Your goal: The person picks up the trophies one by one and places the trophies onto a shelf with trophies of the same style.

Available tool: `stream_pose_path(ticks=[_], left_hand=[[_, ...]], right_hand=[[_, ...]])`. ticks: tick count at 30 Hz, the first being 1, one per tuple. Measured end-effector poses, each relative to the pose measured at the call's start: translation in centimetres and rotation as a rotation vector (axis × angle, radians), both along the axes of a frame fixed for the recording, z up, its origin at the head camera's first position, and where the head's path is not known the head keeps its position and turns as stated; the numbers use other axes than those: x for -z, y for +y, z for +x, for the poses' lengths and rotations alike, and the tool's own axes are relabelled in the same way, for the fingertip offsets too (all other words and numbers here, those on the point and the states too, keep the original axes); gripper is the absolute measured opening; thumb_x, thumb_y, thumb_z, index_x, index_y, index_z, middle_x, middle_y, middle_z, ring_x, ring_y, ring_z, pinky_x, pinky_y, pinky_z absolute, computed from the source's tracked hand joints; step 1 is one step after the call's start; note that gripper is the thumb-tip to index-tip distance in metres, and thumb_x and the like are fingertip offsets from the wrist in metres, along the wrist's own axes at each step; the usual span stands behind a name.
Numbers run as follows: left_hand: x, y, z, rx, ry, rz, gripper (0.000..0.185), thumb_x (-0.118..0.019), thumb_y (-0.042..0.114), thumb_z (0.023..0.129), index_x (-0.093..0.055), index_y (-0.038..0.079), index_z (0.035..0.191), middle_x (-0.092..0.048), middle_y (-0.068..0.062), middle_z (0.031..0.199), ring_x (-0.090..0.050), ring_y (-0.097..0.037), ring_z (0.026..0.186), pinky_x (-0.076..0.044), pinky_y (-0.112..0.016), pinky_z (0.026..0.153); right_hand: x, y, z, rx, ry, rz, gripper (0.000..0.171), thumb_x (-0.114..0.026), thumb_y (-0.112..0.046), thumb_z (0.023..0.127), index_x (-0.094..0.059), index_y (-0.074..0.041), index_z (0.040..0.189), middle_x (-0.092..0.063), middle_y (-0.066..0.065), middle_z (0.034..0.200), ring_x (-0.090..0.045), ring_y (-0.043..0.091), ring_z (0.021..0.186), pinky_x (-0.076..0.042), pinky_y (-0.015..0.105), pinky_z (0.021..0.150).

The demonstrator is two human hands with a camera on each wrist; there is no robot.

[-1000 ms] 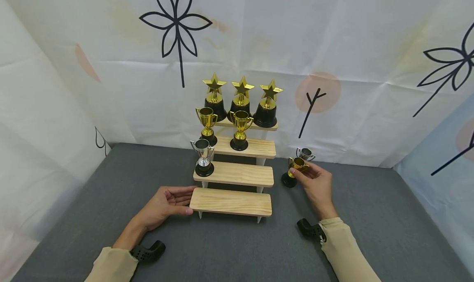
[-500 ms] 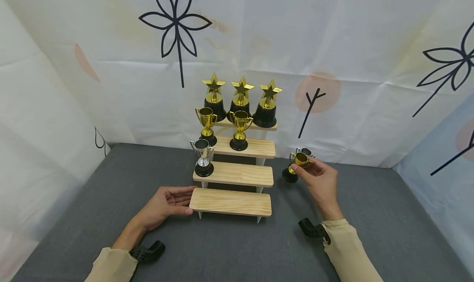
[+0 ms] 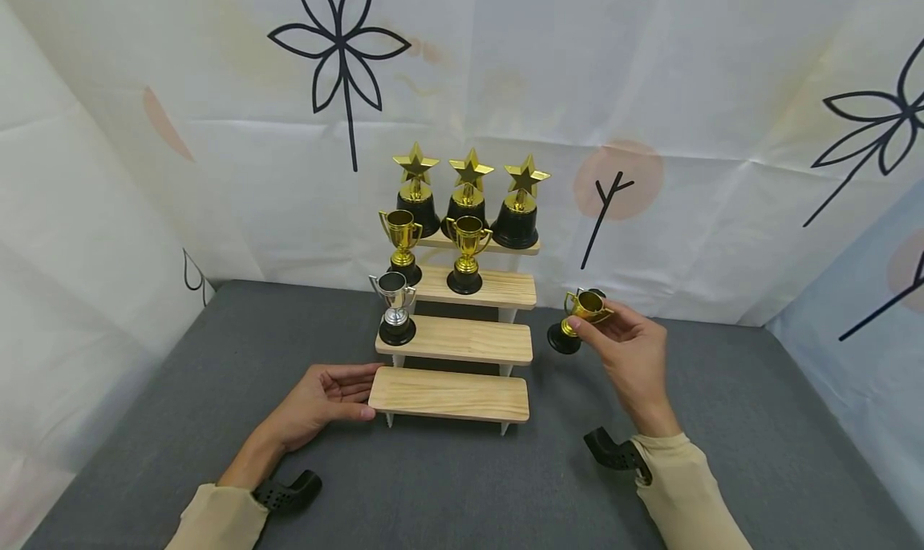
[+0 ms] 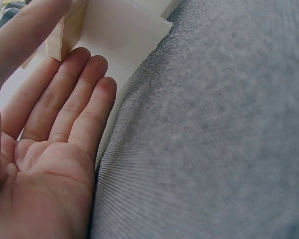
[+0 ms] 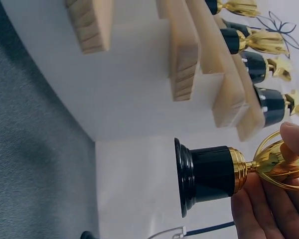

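My right hand (image 3: 626, 349) pinches a small gold cup trophy (image 3: 577, 315) with a black base (image 5: 204, 174), held tilted just above the grey table to the right of a wooden stepped stand (image 3: 451, 394). A silver cup behind it is almost hidden by the gold one. My left hand (image 3: 328, 398) lies open, palm up, against the left end of the stand's lowest step (image 4: 65, 35). On the stand are three gold star trophies (image 3: 469, 189) on top, two gold cups (image 3: 468, 253) below them, and a silver cup (image 3: 395, 309) on the third step.
A grey cloth-covered table (image 3: 447, 478) fills the foreground. White patterned sheets (image 3: 650, 93) hang behind and at both sides. The lowest step of the stand bears nothing.
My right hand has lifted the gold cup off the table and moved it slightly up. The left hand has not moved.
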State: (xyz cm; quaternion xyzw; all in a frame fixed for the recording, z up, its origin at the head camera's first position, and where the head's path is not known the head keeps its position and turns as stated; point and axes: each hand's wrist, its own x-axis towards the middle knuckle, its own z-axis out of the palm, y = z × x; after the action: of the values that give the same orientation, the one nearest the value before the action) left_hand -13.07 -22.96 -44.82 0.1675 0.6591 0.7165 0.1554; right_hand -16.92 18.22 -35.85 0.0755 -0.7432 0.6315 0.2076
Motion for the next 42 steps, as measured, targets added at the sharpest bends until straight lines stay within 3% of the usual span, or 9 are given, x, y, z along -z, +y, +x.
stream_pose_path(ticks=[25, 37, 42], left_hand=[[0.0, -0.2, 0.0, 0.013, -0.004, 0.008, 0.076, -0.079, -0.006, 0.083, -0.036, -0.021, 0.145, -0.042, -0.038, 0.146, -0.060, -0.019, 0.124, -0.052, -0.034, 0.102], [0.2, -0.1, -0.1, 0.007, -0.008, 0.010, 0.076, -0.079, -0.006, 0.083, -0.037, -0.021, 0.145, -0.043, -0.037, 0.146, -0.060, -0.018, 0.124, -0.052, -0.034, 0.102], [0.1, -0.1, -0.1, 0.006, -0.003, 0.008, 0.076, -0.079, -0.006, 0.083, -0.037, -0.021, 0.145, -0.043, -0.037, 0.145, -0.060, -0.018, 0.124, -0.052, -0.034, 0.102]], right_hand=[[-2.7, -0.7, 2.1, 0.002, 0.113, -0.035, 0.037, -0.080, 0.013, 0.080, -0.072, 0.008, 0.115, -0.075, 0.004, 0.105, -0.074, 0.016, 0.093, -0.061, 0.023, 0.081], [-3.6, -0.6, 2.5, -0.019, 0.155, -0.073, 0.034, -0.080, 0.014, 0.079, -0.074, 0.009, 0.112, -0.076, 0.010, 0.103, -0.074, 0.018, 0.092, -0.061, 0.023, 0.081], [-4.0, -0.7, 2.4, -0.010, 0.155, -0.037, 0.035, -0.081, 0.013, 0.078, -0.074, 0.008, 0.112, -0.076, 0.006, 0.102, -0.074, 0.016, 0.090, -0.061, 0.022, 0.079]])
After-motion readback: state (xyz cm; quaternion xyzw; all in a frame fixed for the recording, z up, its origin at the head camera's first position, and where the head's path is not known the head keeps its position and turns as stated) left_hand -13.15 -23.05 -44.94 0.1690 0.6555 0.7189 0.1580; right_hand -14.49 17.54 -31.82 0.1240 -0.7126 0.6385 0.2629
